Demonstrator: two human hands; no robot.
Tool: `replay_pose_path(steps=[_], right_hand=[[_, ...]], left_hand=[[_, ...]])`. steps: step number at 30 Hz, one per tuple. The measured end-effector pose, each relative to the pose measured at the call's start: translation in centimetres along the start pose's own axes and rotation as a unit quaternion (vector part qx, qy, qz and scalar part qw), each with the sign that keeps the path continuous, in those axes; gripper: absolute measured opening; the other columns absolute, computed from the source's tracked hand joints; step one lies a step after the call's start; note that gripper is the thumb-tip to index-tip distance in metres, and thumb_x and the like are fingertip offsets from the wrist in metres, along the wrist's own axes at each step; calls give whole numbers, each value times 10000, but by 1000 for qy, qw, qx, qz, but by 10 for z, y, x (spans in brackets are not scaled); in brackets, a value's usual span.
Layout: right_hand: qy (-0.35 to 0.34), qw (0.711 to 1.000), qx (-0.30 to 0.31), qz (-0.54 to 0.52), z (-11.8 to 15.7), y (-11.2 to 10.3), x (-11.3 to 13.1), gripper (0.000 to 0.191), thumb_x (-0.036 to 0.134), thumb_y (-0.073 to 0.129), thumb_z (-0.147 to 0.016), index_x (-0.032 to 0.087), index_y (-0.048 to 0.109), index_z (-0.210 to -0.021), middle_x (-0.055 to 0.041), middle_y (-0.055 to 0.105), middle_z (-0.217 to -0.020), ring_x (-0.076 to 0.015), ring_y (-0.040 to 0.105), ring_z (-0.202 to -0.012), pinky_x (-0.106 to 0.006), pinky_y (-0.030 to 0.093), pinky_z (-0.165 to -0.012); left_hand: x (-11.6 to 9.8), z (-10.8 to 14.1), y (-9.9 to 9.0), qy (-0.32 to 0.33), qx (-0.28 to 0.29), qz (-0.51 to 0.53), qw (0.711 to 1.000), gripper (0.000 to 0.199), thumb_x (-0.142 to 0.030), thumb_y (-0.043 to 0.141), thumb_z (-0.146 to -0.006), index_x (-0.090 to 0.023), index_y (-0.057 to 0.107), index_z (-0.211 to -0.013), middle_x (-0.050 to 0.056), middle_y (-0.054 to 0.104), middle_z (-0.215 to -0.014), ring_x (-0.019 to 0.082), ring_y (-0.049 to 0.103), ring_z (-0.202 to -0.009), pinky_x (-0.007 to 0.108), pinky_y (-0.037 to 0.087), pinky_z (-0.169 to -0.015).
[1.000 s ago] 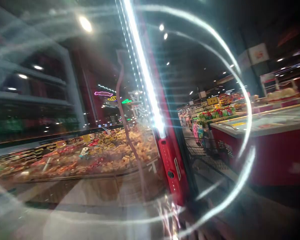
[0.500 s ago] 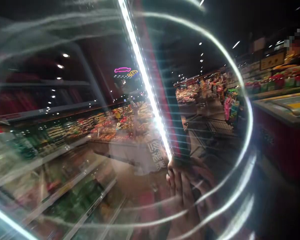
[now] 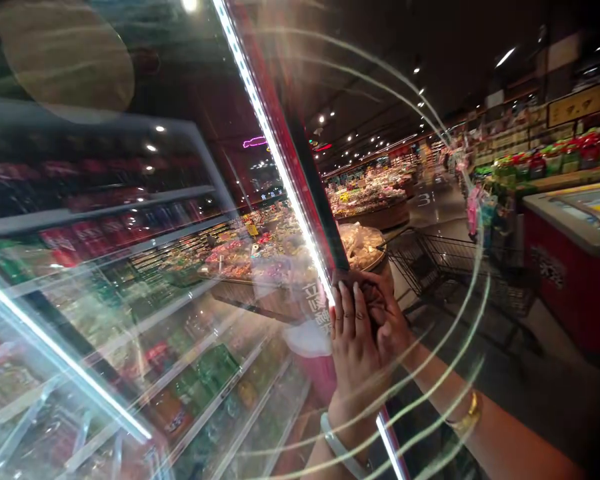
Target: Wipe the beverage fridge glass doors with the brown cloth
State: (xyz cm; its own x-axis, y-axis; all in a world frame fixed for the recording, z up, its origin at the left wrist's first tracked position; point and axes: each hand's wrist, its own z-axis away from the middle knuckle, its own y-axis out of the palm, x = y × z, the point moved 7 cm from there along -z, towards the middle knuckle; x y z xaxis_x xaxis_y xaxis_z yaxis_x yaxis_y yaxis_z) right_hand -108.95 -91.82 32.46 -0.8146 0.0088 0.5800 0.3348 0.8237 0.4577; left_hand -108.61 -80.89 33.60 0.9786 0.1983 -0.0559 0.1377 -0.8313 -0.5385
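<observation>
Head view: L hand (image 3: pixel 353 357) w/ pale bangle (image 3: pixel 336 445), fingers over LED-lit door frame (image 3: pixel 307 193), can't tell if gripping, R hand (image 3: pixel 395 328) w/ gold bracelet (image 3: pixel 473 410), grip closed on brown cloth (image 3: pixel 375 300) against frame, shopping cart (image 3: pixel 430 263) nr red chest freezer (image 3: pixel 565 293)

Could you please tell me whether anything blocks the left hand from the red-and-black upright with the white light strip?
Nothing clearly visible stands between the left hand and the red-and-black upright with the white light strip; the black wire shopping cart is off to the right.
</observation>
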Motion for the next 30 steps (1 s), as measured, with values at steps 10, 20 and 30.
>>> replay_pose_path(steps=[10, 20, 30], right_hand=[[101, 986, 60, -118, 2, 14, -1, 500, 424, 815, -765, 327, 672, -1235, -31, 701, -1364, -253, 638, -1300, -497, 417, -1222], [58, 974, 199, -94, 56, 17, 45, 493, 549, 757, -851, 325, 692, -1286, -64, 431, -1656, -324, 359, -1555, -556, 343, -1264], [-116, 916, 373, -93, 112, 25, 121, 386, 496, 591, -984, 325, 631, -1328, -112, 643, -1459, -304, 600, -1375, -475, 564, -1093]], left_hand=[[-21, 5, -25, -119, -31, -77, 989, 759, -300, 454, -1061, -204, 35, -1686, 132, 133, -1765, 266, 118, -1637, 512, 254, -1320], [-101, 27, -57, -210, -108, -187, 954, 666, -328, 336, -1087, -251, 65, -1690, 68, 129, -1775, 244, 140, -1637, 463, 246, -1327], [-181, 90, -127, -237, -124, -375, 887, 638, -459, 234, -1090, -249, 136, -1684, 27, 205, -1761, 251, 237, -1610, 448, 291, -1315]])
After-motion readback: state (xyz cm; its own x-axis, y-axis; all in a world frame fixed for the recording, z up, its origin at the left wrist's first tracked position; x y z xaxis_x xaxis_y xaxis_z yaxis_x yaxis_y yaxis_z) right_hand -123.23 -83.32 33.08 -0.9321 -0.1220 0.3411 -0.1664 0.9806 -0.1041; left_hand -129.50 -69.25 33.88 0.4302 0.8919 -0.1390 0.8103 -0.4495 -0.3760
